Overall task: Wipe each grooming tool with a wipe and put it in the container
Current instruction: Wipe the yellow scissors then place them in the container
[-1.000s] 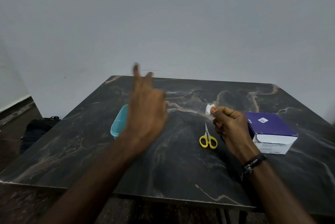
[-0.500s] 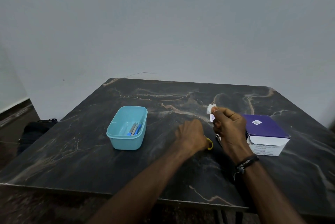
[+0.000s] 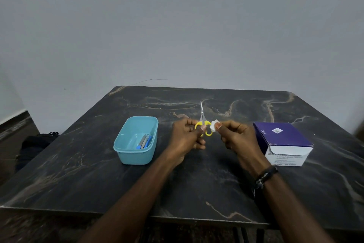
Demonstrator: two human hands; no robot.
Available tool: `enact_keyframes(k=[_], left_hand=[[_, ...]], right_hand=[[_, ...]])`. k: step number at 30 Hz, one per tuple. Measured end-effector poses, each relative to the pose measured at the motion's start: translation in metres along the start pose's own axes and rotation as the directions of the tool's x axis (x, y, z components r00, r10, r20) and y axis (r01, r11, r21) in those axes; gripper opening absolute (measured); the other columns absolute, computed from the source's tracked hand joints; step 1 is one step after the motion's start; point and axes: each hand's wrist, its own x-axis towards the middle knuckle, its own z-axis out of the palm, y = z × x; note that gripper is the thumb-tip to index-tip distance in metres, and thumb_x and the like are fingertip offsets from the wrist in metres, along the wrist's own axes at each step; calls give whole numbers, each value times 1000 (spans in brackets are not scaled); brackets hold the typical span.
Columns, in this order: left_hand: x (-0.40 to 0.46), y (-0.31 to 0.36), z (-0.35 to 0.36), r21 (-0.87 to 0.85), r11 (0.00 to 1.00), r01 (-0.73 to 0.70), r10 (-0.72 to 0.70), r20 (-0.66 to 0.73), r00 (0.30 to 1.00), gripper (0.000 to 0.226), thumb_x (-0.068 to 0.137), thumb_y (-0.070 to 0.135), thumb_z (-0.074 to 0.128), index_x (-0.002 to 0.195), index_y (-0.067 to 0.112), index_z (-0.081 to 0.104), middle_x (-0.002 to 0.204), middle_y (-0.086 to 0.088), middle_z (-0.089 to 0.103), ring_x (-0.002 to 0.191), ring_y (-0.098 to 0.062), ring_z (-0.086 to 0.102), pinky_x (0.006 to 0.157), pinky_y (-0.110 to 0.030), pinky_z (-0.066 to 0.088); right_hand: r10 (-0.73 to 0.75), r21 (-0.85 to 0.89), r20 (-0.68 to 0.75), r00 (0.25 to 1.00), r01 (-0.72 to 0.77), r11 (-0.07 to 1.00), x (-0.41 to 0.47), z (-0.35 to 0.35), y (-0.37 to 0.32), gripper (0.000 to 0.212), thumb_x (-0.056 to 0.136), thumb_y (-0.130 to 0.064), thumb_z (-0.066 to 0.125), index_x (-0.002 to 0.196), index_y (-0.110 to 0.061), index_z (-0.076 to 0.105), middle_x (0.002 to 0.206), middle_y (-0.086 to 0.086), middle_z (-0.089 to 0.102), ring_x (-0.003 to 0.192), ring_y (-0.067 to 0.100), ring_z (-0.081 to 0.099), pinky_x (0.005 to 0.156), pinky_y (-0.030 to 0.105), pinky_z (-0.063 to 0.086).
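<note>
"BD" on box (image 3: 283, 156) front

Plain grey-white painted wall (image 3: 177, 26) from 9 to 3 o'clock, dark marble-patterned rectangular tabletop (image 3: 197, 183) with tan veining at centre, dark floor strip (image 3: 11, 130) at 9 o'clock, black bag (image 3: 33, 146) beside it, dim even light

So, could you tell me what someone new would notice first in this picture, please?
Most likely the yellow-handled scissors, held up over the middle of the dark table by the left hand, blades pointing away. Right beside them the right hand pinches a small white wipe. A light blue container with a few tools sits to the left, a purple box to the right.
</note>
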Motion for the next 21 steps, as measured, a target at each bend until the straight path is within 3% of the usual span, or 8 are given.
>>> enact_keyframes(k=[8,12,16,21], left_hand=[[-3,-7,-2,-75,994,-75,75,-2,997,21,88,8,67,105,-1,60,87,-21,71,59,-22,68,53,-30,58],[-1,-4,-6,-195,980,-47,33,-74,997,11,88,5,66,99,6,65,80,-10,65,57,-12,59,49,-24,51],[3,-1,-9,-497,868,-5,-45,-89,995,20,82,-7,65,95,9,63,70,0,63,56,-7,52,44,-19,39],[3,2,-11,-673,738,41,-97,-45,994,30,77,-17,62,95,7,62,73,-4,66,62,-10,64,50,-20,47]], right_hand=[[-26,-84,100,995,34,996,-2,4,1,8,88,-5,65,85,-1,71,63,5,65,54,5,55,47,19,40],[-15,-27,53,998,16,1000,0,4,-1,18,89,-6,63,84,10,67,66,16,60,54,13,50,48,22,39],[-2,41,61,998,-1,999,0,2,-1,19,90,-4,61,72,0,65,71,22,57,54,18,45,48,26,35],[24,49,216,976,-35,998,-4,6,-1,18,86,-5,64,68,-4,66,67,18,58,53,15,48,47,22,38]])
